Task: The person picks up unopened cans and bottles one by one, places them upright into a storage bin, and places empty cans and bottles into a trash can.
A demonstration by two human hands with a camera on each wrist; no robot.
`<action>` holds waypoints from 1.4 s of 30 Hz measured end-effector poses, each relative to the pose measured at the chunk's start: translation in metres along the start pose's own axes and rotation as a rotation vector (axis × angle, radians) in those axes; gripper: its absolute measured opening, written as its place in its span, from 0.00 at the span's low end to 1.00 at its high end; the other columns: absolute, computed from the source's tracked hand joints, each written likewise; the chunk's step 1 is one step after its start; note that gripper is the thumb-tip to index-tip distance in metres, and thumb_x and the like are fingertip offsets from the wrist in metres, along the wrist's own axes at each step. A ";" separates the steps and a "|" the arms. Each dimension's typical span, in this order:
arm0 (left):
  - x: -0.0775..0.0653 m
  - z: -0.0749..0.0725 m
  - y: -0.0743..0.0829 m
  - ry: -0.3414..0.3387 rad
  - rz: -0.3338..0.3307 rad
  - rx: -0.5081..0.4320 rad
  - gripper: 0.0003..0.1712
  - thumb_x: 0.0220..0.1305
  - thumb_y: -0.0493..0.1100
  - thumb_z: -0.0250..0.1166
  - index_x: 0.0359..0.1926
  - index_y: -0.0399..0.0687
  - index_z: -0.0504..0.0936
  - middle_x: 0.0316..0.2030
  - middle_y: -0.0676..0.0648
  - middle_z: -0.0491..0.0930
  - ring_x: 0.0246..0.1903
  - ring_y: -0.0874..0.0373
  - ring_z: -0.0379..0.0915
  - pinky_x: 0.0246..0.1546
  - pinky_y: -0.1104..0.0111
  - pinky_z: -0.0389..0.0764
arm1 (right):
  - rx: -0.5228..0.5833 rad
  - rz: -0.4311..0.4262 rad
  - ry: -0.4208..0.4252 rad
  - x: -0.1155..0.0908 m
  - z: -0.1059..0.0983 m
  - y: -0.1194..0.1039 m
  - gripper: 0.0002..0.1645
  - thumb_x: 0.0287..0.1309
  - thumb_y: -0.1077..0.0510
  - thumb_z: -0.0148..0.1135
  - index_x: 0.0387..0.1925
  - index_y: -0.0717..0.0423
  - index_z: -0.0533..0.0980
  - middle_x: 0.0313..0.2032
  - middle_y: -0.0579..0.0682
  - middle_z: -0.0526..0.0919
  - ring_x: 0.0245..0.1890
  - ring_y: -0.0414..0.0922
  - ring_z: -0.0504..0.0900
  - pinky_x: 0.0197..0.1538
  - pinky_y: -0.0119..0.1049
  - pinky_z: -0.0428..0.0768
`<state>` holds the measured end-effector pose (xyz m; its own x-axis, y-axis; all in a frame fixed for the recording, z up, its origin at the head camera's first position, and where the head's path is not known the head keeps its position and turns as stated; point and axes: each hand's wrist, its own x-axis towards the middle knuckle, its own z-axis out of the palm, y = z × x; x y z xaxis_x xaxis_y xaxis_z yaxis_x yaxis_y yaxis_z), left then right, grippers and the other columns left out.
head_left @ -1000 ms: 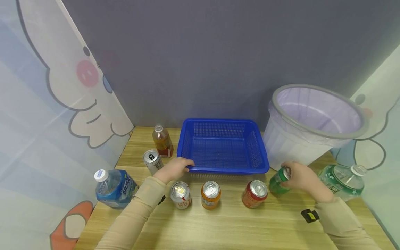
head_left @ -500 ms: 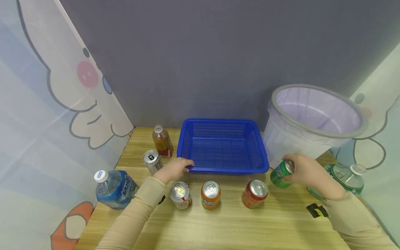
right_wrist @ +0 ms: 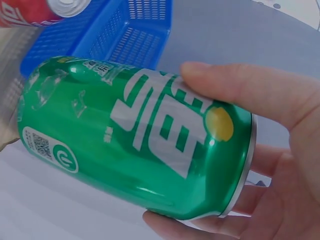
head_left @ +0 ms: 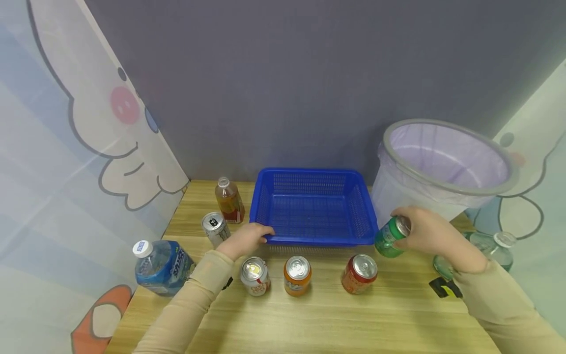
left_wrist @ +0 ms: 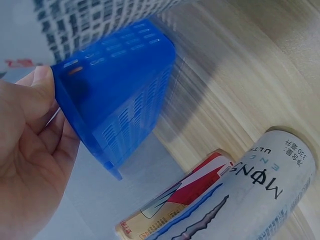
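My left hand (head_left: 248, 240) pinches the near-left rim of the blue plastic basket (head_left: 309, 241), thumb over the edge in the left wrist view. A green soda can (right_wrist: 125, 135) is gripped near its top end by my right hand (head_left: 431, 236), thumb on one side and fingers on the other. In the head view the green can tilts, just right of the basket's near-right corner and in front of the lined bin (head_left: 411, 196). Nothing lies inside the basket. A silver energy drink can (left_wrist: 255, 195) stands close to my left hand.
In front of the basket stand a white can (head_left: 255, 282), an orange can (head_left: 297, 282) and a red can (head_left: 359, 280). An amber drink bottle (head_left: 231, 204) and a blue-labelled bottle (head_left: 165, 268) are at left. Behind my right wrist is a large clear bottle (head_left: 499, 250).
My right hand has lifted the green can from the table and carried it a little up and left toward the basket. The left hand keeps its hold on the rim.
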<state>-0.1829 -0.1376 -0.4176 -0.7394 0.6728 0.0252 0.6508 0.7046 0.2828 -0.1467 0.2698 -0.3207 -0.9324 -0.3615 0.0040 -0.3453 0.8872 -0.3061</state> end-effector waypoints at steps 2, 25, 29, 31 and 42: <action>0.000 0.000 0.000 0.001 0.000 0.002 0.13 0.59 0.33 0.63 0.46 0.39 0.80 0.43 0.42 0.84 0.44 0.48 0.80 0.48 0.58 0.80 | -0.002 -0.011 0.008 0.003 -0.001 -0.003 0.39 0.28 0.55 0.78 0.47 0.68 0.75 0.35 0.56 0.82 0.30 0.47 0.79 0.30 0.40 0.79; 0.000 -0.001 0.000 -0.024 -0.032 -0.009 0.14 0.60 0.33 0.62 0.48 0.39 0.80 0.44 0.41 0.83 0.44 0.47 0.80 0.49 0.58 0.80 | 0.065 -0.014 0.021 0.042 0.005 -0.013 0.35 0.28 0.57 0.77 0.44 0.68 0.76 0.33 0.56 0.83 0.29 0.47 0.80 0.31 0.41 0.81; 0.001 0.000 0.000 -0.024 -0.035 -0.008 0.14 0.60 0.33 0.62 0.47 0.40 0.81 0.44 0.42 0.84 0.44 0.48 0.80 0.49 0.59 0.80 | 0.076 0.016 0.000 0.050 0.007 -0.015 0.38 0.30 0.55 0.77 0.47 0.68 0.75 0.35 0.57 0.83 0.30 0.47 0.80 0.32 0.42 0.81; 0.001 0.000 -0.001 -0.024 -0.039 -0.006 0.14 0.60 0.33 0.62 0.47 0.40 0.81 0.44 0.42 0.84 0.44 0.47 0.80 0.49 0.58 0.80 | 0.066 0.021 -0.003 0.055 0.008 -0.016 0.40 0.31 0.55 0.77 0.49 0.69 0.74 0.36 0.58 0.83 0.30 0.47 0.80 0.33 0.43 0.82; 0.000 0.003 -0.001 -0.016 -0.070 -0.028 0.14 0.61 0.33 0.62 0.49 0.41 0.81 0.45 0.42 0.83 0.46 0.47 0.79 0.50 0.58 0.79 | 0.052 0.046 0.046 0.092 0.026 -0.019 0.41 0.33 0.54 0.78 0.52 0.69 0.73 0.41 0.63 0.82 0.37 0.55 0.82 0.41 0.50 0.81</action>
<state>-0.1831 -0.1375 -0.4208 -0.7802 0.6254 -0.0108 0.5920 0.7439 0.3099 -0.2235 0.2123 -0.3391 -0.9514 -0.3062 0.0318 -0.2970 0.8861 -0.3559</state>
